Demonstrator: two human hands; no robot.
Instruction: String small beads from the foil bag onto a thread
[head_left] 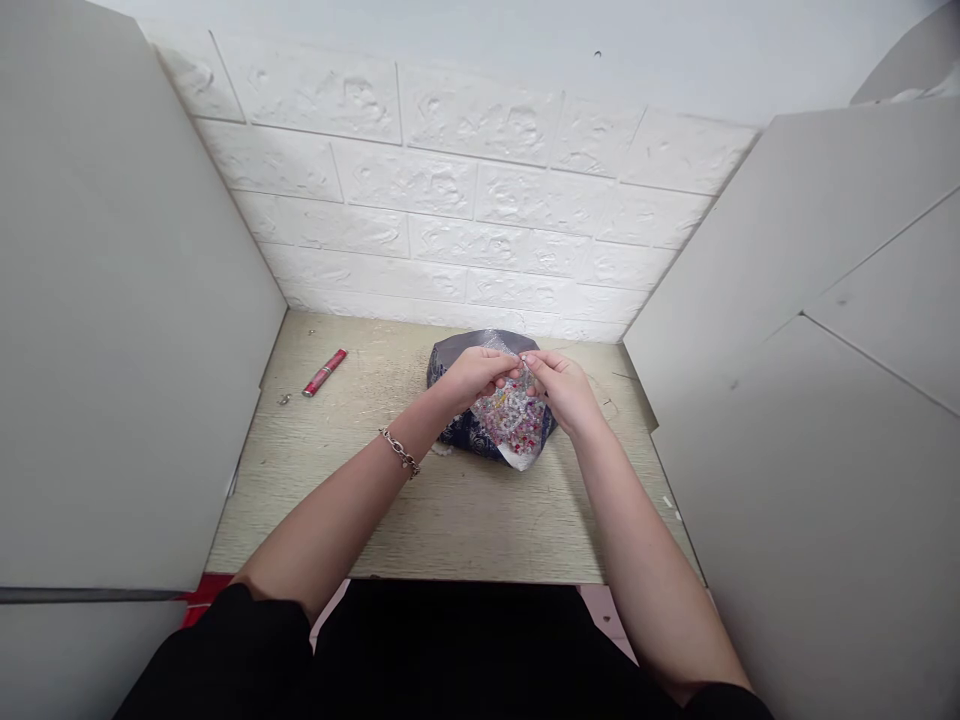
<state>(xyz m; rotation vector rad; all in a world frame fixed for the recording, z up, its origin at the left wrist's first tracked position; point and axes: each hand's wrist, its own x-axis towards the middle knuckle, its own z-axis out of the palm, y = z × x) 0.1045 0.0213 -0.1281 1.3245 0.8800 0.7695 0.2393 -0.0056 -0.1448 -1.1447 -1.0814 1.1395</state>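
Above an open bag (457,350) with a grey lining and dark blue patterned sides, my two hands meet fingertip to fingertip. Small beads (517,420) in pink, white, red and yellow fill the bag's mouth. My left hand (484,372) is closed in a pinch, thumb against forefinger. Also pinched is my right hand (559,385), with a tiny pale speck at its fingertips. What lies between the fingers is too small to name. Both hands hover over the far part of the beads.
A red tube-like stick (325,373) lies on the pale wooden table (480,530) at the left, with a small shiny metal bit (285,399) near it. Grey panels (112,300) stand on both sides. A white brick-pattern wall (442,190) closes the back.
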